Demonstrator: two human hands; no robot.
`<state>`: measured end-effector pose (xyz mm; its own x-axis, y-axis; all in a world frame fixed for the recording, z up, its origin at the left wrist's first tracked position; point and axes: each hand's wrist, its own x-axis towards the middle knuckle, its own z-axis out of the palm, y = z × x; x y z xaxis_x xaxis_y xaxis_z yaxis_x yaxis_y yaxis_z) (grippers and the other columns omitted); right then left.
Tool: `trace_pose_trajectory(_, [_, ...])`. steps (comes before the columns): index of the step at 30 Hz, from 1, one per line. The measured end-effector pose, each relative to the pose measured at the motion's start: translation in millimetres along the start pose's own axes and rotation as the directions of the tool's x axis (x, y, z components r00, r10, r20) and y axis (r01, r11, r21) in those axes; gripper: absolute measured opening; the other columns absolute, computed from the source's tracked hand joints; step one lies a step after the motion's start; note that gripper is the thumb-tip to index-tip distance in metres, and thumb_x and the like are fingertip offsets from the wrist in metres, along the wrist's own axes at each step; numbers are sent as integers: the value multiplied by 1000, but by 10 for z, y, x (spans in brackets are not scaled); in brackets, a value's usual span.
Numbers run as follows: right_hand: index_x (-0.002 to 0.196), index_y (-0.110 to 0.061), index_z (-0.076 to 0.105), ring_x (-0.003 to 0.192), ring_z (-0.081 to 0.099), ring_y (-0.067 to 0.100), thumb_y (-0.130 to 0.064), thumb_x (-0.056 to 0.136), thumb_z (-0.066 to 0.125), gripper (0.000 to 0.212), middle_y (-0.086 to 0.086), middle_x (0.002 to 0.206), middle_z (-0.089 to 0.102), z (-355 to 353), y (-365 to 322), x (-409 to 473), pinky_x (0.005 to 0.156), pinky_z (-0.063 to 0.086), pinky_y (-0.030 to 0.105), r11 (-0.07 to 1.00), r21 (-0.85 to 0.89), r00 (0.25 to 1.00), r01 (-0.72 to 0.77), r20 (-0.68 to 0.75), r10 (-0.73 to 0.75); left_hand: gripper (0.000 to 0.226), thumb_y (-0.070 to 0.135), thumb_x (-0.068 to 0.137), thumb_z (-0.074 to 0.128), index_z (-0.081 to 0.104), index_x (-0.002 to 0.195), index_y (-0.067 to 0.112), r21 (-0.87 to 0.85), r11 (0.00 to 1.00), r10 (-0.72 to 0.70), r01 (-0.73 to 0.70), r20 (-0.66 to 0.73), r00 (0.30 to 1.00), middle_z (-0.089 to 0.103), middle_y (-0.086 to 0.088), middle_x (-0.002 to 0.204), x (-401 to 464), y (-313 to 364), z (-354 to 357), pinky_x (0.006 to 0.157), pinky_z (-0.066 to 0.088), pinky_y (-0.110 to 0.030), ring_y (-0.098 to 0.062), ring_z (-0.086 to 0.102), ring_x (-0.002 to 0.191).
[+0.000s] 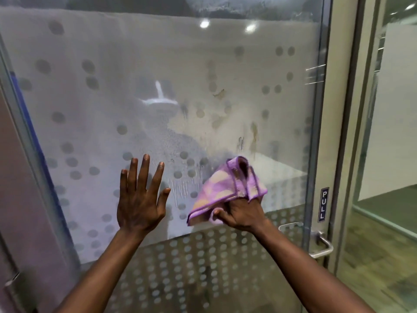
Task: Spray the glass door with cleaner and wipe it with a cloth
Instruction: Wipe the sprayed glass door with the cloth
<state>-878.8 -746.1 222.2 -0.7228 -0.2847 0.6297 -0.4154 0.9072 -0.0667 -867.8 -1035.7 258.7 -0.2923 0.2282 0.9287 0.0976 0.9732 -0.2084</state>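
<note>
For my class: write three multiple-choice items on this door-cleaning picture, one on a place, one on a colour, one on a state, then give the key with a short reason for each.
1. Where is the PULL sign?
A. just above the door handle
B. at the door's top edge
C. on the floor

2. What colour is the cloth?
A. green
B. purple with pale patches
C. plain white

3. How is the left hand?
A. fist round a bottle
B. hanging at the side
C. fingers spread, flat towards the glass door

Key: 1 A, the sign stands over the metal handle. 2 B, as the cloth in the right hand shows. 3 C, every finger is straight and empty.
</note>
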Motion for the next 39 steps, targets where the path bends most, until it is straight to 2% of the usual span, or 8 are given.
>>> trace_pose_trajectory(6, [99,-23,67,99,69,33,-73,82,53,54,8,98,76,-217,-176,408,94,49,47,952,135,835,-275,-457,307,68,48,100,46,27,159,21,23,1000,22,-21,-24,999,17,-15,169,-24,-10,44,126,17,-58,-37,10,158])
trace_pose_trajectory(11, [123,-21,58,109,58,32,-63,60,74,77,8,113,72,-526,-165,556,107,32,49,993,-79,703,-92,-711,8,69,48,98,49,29,159,21,30,999,20,-19,-38,999,21,-15,168,-13,-6,63,126,19,-58,-37,14,158])
trace_pose_trajectory(18, [125,-22,68,122,59,42,-46,83,61,49,15,121,72,-512,-75,712,109,35,51,972,-217,750,89,-628,-209,70,48,97,52,32,157,20,35,999,23,-21,-55,998,23,-16,167,-22,-3,58,125,21,-59,-37,16,157])
trace_pose_trajectory(23, [113,-3,74,121,64,39,-1,83,67,31,19,123,70,-614,-171,775,97,51,44,962,-116,650,245,-717,-252,69,48,96,53,35,156,19,37,999,30,-27,-59,998,25,-16,167,-22,-12,56,125,21,-58,-37,17,157])
trace_pose_trajectory(27, [120,-7,72,114,66,40,-4,88,67,33,20,116,71,-569,-137,733,95,52,49,945,-155,620,289,-721,-309,67,49,97,49,36,156,18,49,998,31,-29,-58,998,25,-16,167,-19,-16,69,125,22,-58,-37,18,157])
trace_pose_trajectory(31, [146,-16,55,140,46,41,-26,86,64,62,18,147,57,-361,29,632,117,34,61,936,-250,780,250,-520,-347,68,49,97,49,37,156,18,38,999,32,-30,-49,998,24,-16,167,-22,-17,70,125,21,-58,-37,18,157])
trace_pose_trajectory(35, [156,-25,39,147,37,40,-48,87,65,78,12,156,48,-243,-2,571,121,23,64,932,-269,817,243,-462,-346,67,48,97,48,39,155,17,43,999,33,-31,-54,998,25,-17,167,-18,-8,71,124,23,-60,-38,19,156])
trace_pose_trajectory(39, [147,-24,54,145,41,33,-48,94,52,57,8,151,55,-148,-178,712,122,22,61,875,-249,774,415,-409,-484,64,48,97,46,41,154,17,26,999,23,-21,-63,998,26,-17,166,-4,4,66,124,23,-60,-38,19,156])
